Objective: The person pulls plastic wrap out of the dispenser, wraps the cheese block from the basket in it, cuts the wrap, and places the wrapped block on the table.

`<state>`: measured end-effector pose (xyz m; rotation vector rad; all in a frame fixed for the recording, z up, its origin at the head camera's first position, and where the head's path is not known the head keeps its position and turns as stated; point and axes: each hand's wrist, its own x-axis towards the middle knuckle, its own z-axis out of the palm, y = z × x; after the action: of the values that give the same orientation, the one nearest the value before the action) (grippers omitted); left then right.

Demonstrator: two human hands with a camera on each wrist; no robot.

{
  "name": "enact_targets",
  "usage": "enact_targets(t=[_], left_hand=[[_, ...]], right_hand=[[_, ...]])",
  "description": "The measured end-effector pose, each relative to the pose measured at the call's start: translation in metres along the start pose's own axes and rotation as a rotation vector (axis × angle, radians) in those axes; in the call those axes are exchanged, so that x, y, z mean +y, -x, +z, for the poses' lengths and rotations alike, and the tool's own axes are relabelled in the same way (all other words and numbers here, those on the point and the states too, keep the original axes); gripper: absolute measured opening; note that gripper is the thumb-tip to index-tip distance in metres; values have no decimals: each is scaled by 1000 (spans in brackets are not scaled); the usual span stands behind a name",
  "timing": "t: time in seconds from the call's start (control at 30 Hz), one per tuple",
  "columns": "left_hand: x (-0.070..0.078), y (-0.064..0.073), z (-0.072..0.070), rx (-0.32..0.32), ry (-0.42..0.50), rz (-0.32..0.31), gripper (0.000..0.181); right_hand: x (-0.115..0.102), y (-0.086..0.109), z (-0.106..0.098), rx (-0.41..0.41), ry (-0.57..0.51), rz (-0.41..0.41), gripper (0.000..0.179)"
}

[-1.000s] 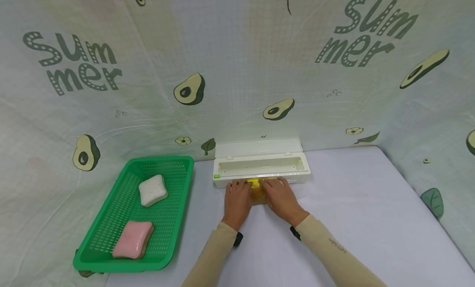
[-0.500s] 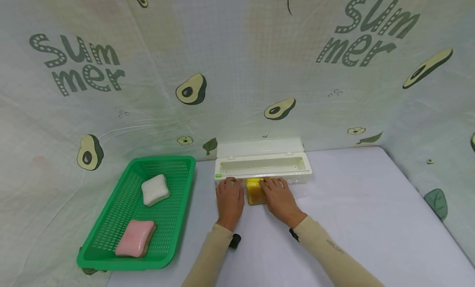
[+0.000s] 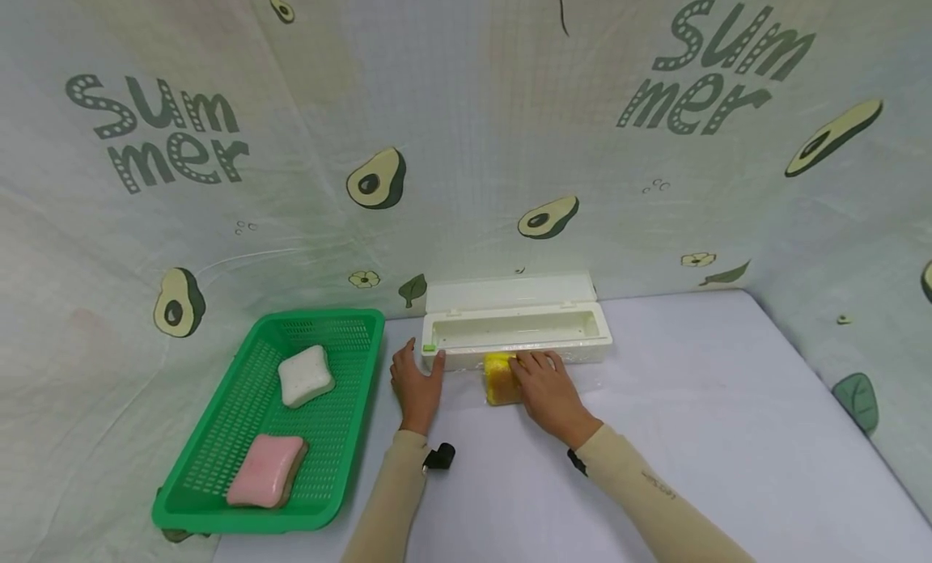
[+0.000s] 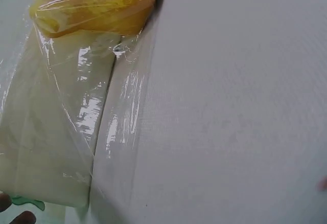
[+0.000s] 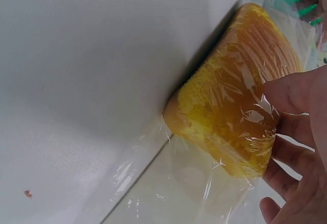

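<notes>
A yellow-and-brown toast-shaped slice of bread, covered in clear cling film, stands against the front of a white cling film dispenser. My right hand grips its right side through the film; in the right wrist view the thumb lies on the wrapped bread and the fingers curl at its edge. My left hand is at the dispenser's left front corner, thumb and fingers spread apart. Whether it touches the box I cannot tell. Film stretches from the bread along the box front.
A green perforated basket stands at the left, holding a white toast-shaped piece and a pink one. The dispenser's lid is raised against the printed cloth backdrop. White cloth covers the table.
My left hand has let go of the bread's left side and moved left to the dispenser's corner, its fingers spreading. The right hand has stayed on the bread.
</notes>
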<state>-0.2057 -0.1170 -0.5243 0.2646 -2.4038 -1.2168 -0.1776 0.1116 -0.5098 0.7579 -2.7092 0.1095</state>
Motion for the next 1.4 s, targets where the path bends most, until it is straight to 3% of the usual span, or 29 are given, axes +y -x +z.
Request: enact_targets(t=[0.2,0.43,1.1,1.27,1.4], left_hand=[[-8,-2,2,-77,85,0,58],[-11,-4,4,-100,163,1,60],[-8,-7,1,-67,91,6,57],[-9,-9,0,-83,58,6,59],[-10,-11,0,-123,-6,14,72]], right_hand=[[-1,0,-1,4,-4,-2,40],[-1,0,-4,-3,-13,1,40],[1,-9,-19,-36,-98,31,37],[1,-11,-21,-28,-100,29,35],[1,-12,-20,-23,-109,30,32]])
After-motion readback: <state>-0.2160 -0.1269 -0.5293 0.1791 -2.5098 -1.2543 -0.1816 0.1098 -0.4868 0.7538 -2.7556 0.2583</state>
